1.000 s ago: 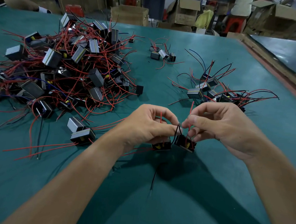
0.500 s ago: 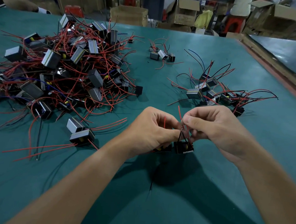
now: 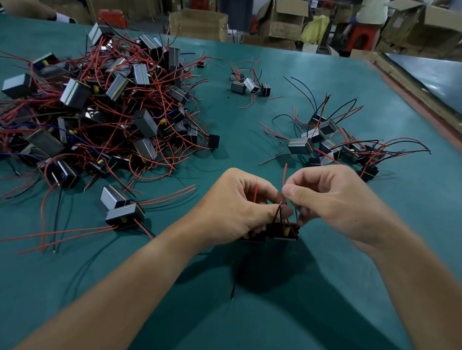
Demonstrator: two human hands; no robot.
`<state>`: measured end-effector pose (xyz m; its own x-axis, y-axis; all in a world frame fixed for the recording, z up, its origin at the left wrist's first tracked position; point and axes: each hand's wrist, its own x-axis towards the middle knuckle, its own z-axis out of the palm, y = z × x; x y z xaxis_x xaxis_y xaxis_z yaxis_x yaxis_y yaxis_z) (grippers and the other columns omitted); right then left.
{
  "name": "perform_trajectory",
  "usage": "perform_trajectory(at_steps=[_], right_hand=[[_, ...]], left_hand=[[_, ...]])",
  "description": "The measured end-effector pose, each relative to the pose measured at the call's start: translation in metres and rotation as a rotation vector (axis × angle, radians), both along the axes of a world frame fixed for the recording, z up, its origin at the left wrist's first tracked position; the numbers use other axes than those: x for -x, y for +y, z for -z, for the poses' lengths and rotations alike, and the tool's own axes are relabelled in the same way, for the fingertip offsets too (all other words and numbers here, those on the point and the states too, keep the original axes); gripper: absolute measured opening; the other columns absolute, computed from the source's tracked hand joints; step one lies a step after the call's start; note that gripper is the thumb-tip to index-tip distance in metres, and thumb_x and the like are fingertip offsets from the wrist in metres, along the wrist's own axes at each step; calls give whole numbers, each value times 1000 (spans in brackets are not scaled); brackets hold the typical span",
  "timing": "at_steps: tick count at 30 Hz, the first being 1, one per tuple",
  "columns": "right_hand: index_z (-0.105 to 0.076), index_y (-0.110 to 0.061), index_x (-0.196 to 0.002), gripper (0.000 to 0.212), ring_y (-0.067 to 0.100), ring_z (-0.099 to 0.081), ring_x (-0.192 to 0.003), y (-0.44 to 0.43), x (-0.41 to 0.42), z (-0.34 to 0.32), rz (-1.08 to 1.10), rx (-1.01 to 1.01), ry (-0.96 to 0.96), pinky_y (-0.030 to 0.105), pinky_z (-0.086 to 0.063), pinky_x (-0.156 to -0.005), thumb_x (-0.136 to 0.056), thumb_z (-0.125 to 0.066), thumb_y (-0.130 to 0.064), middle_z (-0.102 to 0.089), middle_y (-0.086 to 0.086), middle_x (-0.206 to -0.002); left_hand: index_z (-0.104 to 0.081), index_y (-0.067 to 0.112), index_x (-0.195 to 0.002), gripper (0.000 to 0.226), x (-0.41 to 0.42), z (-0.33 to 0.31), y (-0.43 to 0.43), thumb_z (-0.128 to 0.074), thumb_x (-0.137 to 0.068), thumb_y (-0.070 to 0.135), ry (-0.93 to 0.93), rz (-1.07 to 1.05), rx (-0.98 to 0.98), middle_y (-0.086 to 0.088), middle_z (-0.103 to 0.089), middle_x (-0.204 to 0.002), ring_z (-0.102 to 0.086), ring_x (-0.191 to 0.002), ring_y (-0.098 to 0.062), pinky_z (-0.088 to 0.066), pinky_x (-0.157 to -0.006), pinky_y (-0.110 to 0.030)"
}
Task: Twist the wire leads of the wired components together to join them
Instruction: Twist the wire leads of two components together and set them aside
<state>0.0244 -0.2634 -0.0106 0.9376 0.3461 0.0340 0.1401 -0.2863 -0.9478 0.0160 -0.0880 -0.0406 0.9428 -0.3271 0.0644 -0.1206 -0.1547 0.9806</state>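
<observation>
Here L hand point(image 3: 235, 203), R hand point(image 3: 331, 201) pinch leads point(image 3: 284, 175) over 2 comps point(image 3: 283, 231).

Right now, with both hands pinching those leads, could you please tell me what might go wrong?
The left hand and right hand pinch thin leads at one small spot; a slip could undo the twist. The two small wired components sit right beneath the hands, so tugging might strain their leads. The red lead sticking up between the hands could get wound in by mistake.
</observation>
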Motion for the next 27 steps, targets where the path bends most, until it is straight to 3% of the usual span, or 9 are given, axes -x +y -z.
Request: perform_trajectory(at_steps=[6,12,16,21,27], right_hand=[[-61,-6,-69,25,11,-43,-50,-1,3,-3,-99,-23,152,22,-48,-49,-93,-56,-1,-48,11,-63],[-64,-5,-72,21,11,-52,-48,-1,-1,-2,33,-60,34,23,-50,-49,-93,-59,-2,-61,2,-59],[-65,-4,-72,20,10,-56,-46,-1,-4,2,102,-60,-31,21,-50,-47,-92,-61,0,-63,2,-57],[-65,-4,-74,18,12,-60,-48,-2,-5,5,88,-54,-86,23,-52,-48,-91,-62,-1,-63,-1,-56],[-66,-9,-74,19,12,-62,-49,-2,-6,8,46,-7,-203,24,-54,-51,-90,-63,2,-64,-1,-57]], left_hand=[[-71,9,-70,13,0,-2,4,-77,-82,8,-20,41,-63,3,-50,-44,-37,-36,-8,-28,-38,-16],[-61,13,-85,14,-2,-3,4,-75,-84,11,33,2,25,1,-56,-49,-46,-39,-13,-39,-43,-19],[-57,13,-84,25,-2,-7,7,-81,-77,11,73,-7,80,-11,-68,-62,-55,-43,-14,-43,-45,-20],[-45,13,-88,38,-2,-8,8,-80,-73,12,81,-78,131,-9,-71,-64,-61,-42,-20,-47,-45,-24],[-63,13,-80,19,-2,-8,8,-79,-72,18,69,-44,119,-12,-74,-71,-62,-43,-18,-47,-42,-20]])
